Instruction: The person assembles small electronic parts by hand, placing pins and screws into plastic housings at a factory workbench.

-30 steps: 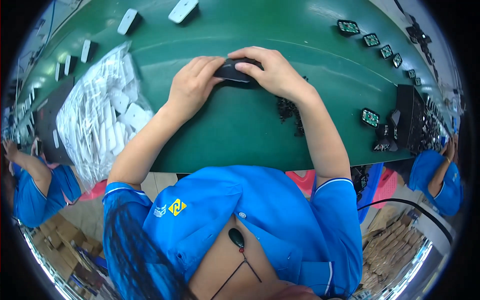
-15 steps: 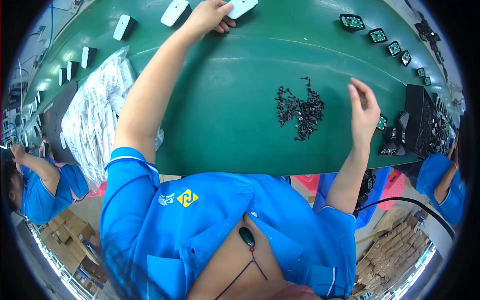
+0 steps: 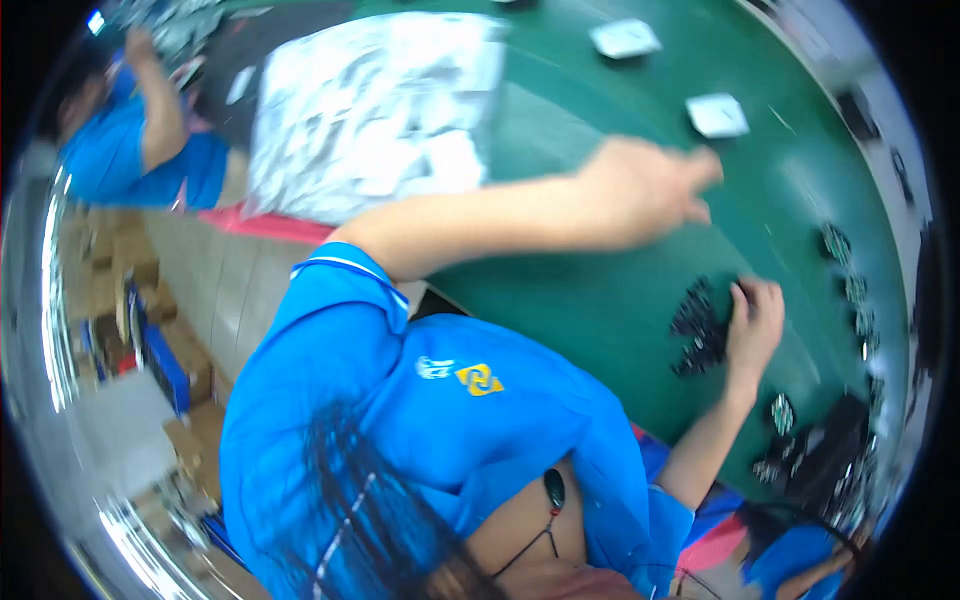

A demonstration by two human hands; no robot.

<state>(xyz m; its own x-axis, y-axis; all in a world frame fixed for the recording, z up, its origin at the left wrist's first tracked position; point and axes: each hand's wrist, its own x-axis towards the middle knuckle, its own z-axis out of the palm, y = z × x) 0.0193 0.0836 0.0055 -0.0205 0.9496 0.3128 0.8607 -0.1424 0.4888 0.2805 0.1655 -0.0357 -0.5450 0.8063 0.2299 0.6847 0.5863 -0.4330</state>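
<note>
My left hand (image 3: 645, 195) is blurred above the green table, its fingers stretched out and apart with nothing seen in them. Beyond it lie two white-topped housings (image 3: 717, 116), untouched by the hand. My right hand (image 3: 757, 325) is at the right edge of a pile of small black screw-like parts (image 3: 697, 330). Its thumb and fingers are bent but apart, and no held part shows. Close to that wrist lies a small green circuit board in a dark housing (image 3: 782, 413).
A large clear plastic bag of white pieces (image 3: 370, 115) lies on the table's left part. Several dark housings with circuit boards (image 3: 836, 243) line the right side. A black box (image 3: 832, 450) stands at the lower right. Co-workers in blue sit at the left (image 3: 140, 140) and lower right (image 3: 800, 565).
The view has swung left. My left hand has left the white-topped housing it was touching and moved back toward me. My right hand has come closer to the black parts.
</note>
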